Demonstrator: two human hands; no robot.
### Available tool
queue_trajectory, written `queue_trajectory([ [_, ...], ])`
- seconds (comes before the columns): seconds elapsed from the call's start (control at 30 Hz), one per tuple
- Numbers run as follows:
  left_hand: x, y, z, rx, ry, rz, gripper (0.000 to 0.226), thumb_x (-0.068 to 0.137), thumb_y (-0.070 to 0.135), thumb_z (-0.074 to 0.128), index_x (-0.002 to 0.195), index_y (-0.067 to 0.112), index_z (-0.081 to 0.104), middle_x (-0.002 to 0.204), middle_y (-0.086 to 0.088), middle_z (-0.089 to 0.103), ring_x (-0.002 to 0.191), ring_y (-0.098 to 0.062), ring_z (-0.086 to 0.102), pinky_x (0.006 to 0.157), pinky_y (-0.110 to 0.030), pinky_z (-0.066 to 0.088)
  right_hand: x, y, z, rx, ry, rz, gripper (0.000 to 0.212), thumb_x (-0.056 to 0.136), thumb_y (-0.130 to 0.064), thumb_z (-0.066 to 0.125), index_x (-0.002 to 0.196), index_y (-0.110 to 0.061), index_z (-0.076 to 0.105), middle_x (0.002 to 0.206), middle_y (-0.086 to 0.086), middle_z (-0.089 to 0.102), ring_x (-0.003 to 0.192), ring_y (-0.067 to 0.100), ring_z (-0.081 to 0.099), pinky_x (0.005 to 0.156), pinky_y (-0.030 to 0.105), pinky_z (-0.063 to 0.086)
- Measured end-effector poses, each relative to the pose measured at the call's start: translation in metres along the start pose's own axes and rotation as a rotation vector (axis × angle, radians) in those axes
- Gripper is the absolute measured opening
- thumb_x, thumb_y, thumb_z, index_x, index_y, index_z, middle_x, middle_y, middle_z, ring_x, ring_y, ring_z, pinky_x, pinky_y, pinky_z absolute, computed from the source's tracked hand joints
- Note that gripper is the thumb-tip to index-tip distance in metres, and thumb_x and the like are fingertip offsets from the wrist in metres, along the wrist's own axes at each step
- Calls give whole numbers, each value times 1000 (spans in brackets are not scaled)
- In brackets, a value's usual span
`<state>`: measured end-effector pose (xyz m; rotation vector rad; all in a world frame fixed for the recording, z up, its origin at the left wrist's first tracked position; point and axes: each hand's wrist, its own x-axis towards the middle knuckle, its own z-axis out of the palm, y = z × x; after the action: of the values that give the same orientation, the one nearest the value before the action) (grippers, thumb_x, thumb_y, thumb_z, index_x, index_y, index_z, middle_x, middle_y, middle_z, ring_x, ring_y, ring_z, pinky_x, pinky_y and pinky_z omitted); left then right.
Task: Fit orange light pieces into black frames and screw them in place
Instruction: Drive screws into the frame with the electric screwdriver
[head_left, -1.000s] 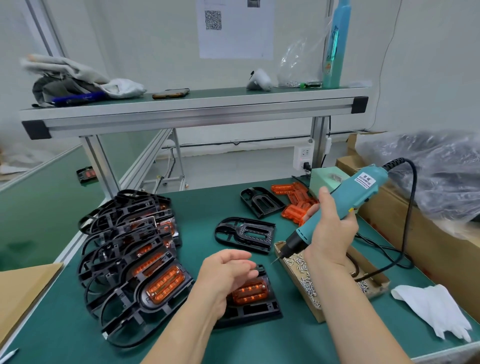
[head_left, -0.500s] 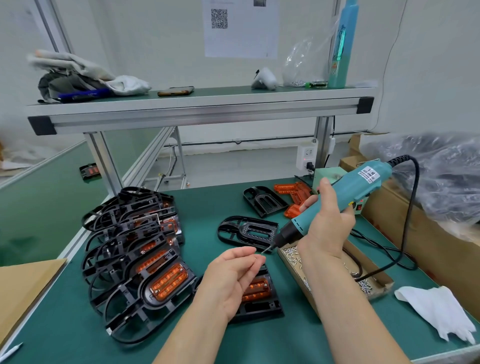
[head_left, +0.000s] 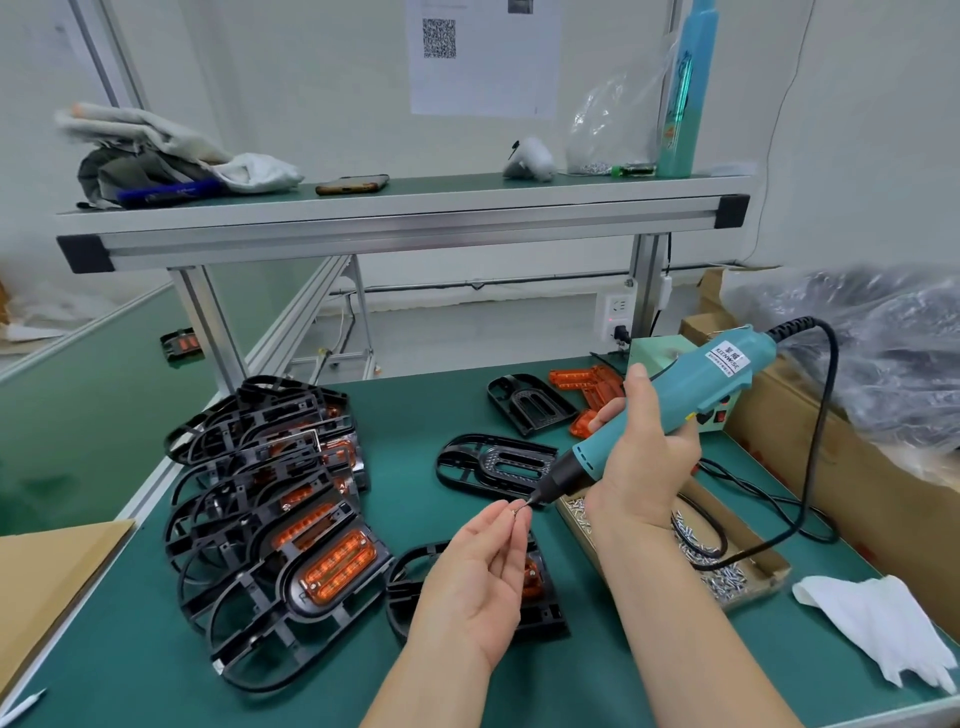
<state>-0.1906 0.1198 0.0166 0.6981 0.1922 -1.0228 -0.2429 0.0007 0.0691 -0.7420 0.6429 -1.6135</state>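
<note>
**Q:** What is nearest, and what has just changed?

**A:** Nearest, the left hand (head_left: 478, 577) is raised palm-up above the green table (head_left: 363, 675), its fingertips pinching one small screw (head_left: 514, 513). A second ago that hand hovered palm-down over the work. The right hand (head_left: 644, 462) is wrapped round a teal electric screwdriver (head_left: 670, 405). Its tip was over the box (head_left: 753, 566) of screws and has swung left to meet the pinched screw.

**Q:** What does that mean for the job?

**A:** The screw seems to be going onto the bit, so it probably gets driven in next. The frame (head_left: 410, 587) being worked on lies flat just under the left hand. Its orange light piece (head_left: 531, 577) is already seated but mostly hidden by the fingers.

**Q:** How many of each thing are there?

**A:** There is one screwdriver and one box holding many loose screws. One white cloth (head_left: 878, 623) lies at the near right. To the left is a stack (head_left: 270, 499) of frames with orange lights fitted, overlapping too much to count. Beyond the hands lie two empty frames (head_left: 493, 465), one behind the other. Past them is a small heap of loose orange pieces (head_left: 587, 384), number unclear. Farthest back, a shelf (head_left: 395, 208) crosses the scene.
</note>
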Motion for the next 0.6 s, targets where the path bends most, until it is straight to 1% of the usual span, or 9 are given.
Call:
queue_trajectory([
  [0.1,-2,-8,1,39,3,141,22,87,-11,61,108,-6,62,100,-20,74,88,-23,75,65,-22,60,-1,1,1,-15,14,-5,22,87,-34,72,92,-20,57,56,-5,58,50,12,55,57,28,51],
  [0.2,-2,-11,4,104,11,277,21,88,-12,60,107,-4,63,100,-18,75,91,-24,74,68,-20,58,1,4,2,12,61,58,24,86,-33,74,99,-20,59,57,-5,58,51,11,56,59,30,51],
  [0.27,-2,-12,5,151,6,354,20,89,-13,58,106,-3,64,98,-17,75,92,-23,74,69,-19,58,2,6,3,35,94,105,30,85,-33,74,107,-18,59,57,-6,59,51,10,57,61,31,51],
  [0.37,-4,-14,5,199,-2,425,21,90,-13,57,105,-2,65,97,-17,75,93,-23,74,72,-19,58,2,8,5,42,103,134,46,83,-35,75,119,-12,59,58,-6,60,51,10,57,63,32,52],
  [0.43,-4,-14,3,228,-12,451,21,90,-14,56,105,-1,65,98,-16,75,95,-23,73,73,-19,58,0,10,7,41,87,136,46,80,-37,75,117,-14,59,58,-5,59,51,11,57,61,32,51],
  [0.53,-3,-11,-1,279,-37,480,24,89,-15,56,104,2,65,99,-14,75,96,-23,73,74,-18,57,-3,11,10,42,65,131,35,79,-35,74,105,-18,59,56,-5,58,49,10,55,54,26,50],
  [0.6,-2,-6,-5,308,-63,493,26,88,-16,57,104,3,66,99,-13,76,97,-23,73,74,-18,57,-5,11,12,36,50,130,27,84,-32,74,101,-18,58,55,-5,58,48,10,55,52,25,49],
])
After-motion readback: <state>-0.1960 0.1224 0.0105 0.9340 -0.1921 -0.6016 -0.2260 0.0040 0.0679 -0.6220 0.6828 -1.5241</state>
